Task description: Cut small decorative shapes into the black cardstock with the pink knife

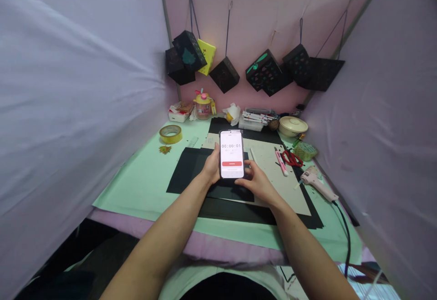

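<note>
Smartphone (232, 154) points lengthwise away from me, left edge gripped by my left hand (212, 167); right hand (258, 182) curls at lower right corner, grip unclear.

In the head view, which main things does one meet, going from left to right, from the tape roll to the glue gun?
Tape roll, left hand, phone, right hand, pink cutter, glue gun.

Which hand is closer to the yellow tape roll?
Left. The left hand is to the right of the yellow tape roll; the right hand is farther right, across the phone.
</note>
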The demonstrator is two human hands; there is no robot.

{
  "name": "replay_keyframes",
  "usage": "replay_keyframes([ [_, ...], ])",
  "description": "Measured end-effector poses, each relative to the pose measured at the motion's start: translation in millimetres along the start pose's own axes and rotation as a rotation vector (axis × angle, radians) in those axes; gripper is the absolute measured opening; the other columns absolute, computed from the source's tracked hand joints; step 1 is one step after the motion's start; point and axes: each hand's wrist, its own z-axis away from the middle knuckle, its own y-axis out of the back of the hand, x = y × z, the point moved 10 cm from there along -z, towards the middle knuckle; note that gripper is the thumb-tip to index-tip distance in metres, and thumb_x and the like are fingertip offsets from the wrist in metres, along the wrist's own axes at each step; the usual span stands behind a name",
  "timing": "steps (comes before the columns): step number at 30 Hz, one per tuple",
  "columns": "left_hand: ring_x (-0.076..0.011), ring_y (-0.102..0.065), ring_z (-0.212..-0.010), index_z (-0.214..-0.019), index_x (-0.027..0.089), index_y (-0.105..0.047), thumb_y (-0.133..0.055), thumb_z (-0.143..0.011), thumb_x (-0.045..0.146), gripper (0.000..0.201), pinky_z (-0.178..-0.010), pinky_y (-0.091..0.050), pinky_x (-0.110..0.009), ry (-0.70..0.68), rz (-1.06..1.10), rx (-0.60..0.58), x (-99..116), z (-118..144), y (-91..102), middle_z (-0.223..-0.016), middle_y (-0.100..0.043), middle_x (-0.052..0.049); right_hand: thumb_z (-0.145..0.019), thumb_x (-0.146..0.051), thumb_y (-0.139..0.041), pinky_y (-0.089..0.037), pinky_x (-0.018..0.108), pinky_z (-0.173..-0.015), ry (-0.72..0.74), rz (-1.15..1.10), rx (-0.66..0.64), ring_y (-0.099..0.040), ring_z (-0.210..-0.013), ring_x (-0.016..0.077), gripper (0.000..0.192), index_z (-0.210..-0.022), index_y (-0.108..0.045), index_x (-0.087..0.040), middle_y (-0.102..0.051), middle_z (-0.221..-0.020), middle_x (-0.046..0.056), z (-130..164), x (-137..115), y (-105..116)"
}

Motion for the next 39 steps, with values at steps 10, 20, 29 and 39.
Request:
replay_keyframes([
  [10, -0.0321, -0.067, -0.102, -0.128, 0.002, -0.056, -0.017, -0.099, 0.056, 0.073, -0.1, -0.044, -0.05, 0.064, -0.017, -0.115, 1.3, 9.1, -17.3, -0.118, -0.065, -0.023, -0.066, -0.024, -0.077, -0.054, 0.038, -0.088, -0.018, -0.323, -0.055, -0.07, -0.099, 0.0211, 0.049, -0.102, -0.043, -0.025, -0.072, -0.106, 0.004, -1.8, -0.8, -10.6],
  [20, -0.0313, -0.063, -0.111, -0.127, 0.009, -0.058, -0.032, -0.099, 0.05, 0.056, -0.103, -0.041, -0.048, 0.143, -0.076, -0.231, 15.6, 8.2, -32.8, -0.119, -0.066, -0.018, -0.064, -0.032, -0.082, -0.053, 0.046, -0.093, -0.048, -0.421, 0.062, -0.07, -0.098, 0.0247, 0.055, -0.105, -0.045, -0.025, -0.072, -0.107, 0.007, -1.5, -8.7, -3.4],
  [29, -0.0283, -0.054, -0.123, -0.126, 0.021, -0.058, -0.076, -0.077, 0.013, 0.053, -0.102, -0.044, -0.042, 0.118, -0.245, -0.311, 13.6, 41.2, -12.0, -0.135, -0.055, -0.014, -0.07, -0.032, -0.08, -0.05, 0.047, -0.099, -0.039, -0.499, 0.086, -0.068, -0.106, 0.025, 0.053, -0.108, -0.045, -0.025, -0.071, -0.113, 0.008, -8.7, -16.9, -3.3],
  [39, -0.0298, -0.055, -0.122, -0.126, 0.024, -0.057, -0.076, -0.076, 0.012, 0.055, -0.097, -0.049, -0.042, 0.108, -0.204, -0.244, 7.0, 29.8, 3.7, -0.138, -0.053, -0.012, -0.07, -0.032, -0.079, -0.05, 0.047, -0.097, -0.081, -0.514, 0.07, -0.067, -0.106, 0.025, 0.05, -0.106, -0.045, -0.026, -0.07, -0.111, 0.007, -17.4, -6.9, -8.5],
])
